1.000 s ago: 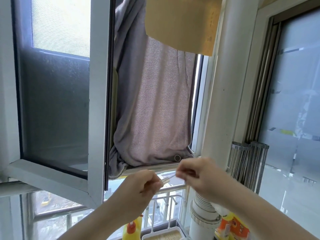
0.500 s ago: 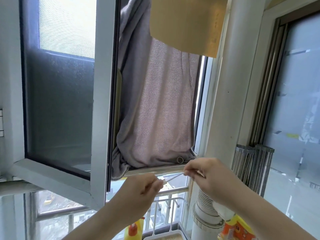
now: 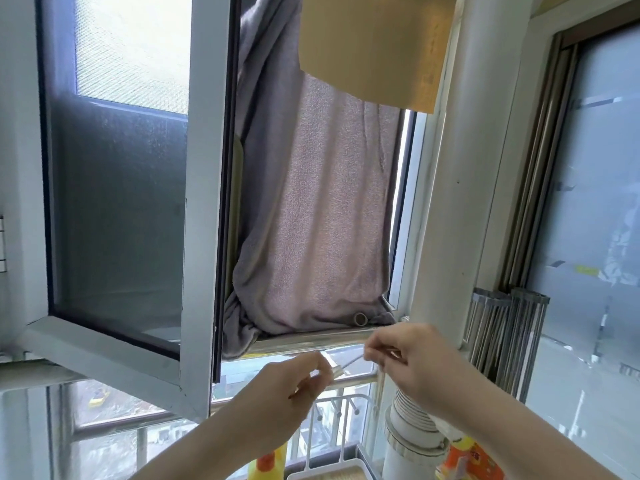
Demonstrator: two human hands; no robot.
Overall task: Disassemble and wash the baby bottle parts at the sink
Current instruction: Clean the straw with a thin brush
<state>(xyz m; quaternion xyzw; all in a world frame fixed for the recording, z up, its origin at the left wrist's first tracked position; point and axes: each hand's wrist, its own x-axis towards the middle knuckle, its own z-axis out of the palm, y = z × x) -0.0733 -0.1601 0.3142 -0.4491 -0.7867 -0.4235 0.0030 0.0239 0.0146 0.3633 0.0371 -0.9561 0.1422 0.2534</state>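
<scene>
My left hand (image 3: 291,393) pinches a small clear tube-like bottle part (image 3: 336,370) at chest height in front of the window. A thin wire-like piece (image 3: 353,360) runs from that part up to my right hand (image 3: 412,362), which pinches its other end. The two hands are a short gap apart. What the thin piece is exactly is too small to tell. The sink and the bottle itself are out of view.
An open window sash (image 3: 121,202) juts in at the left. A grey towel (image 3: 311,209) hangs in the opening. A white pipe (image 3: 446,216) and ribbed duct (image 3: 412,420) stand right. A white wire rack (image 3: 332,431) and yellow bottles (image 3: 268,460) sit below.
The hands have drawn a little further apart, showing more of the thin piece between them. The view has shifted slightly left.
</scene>
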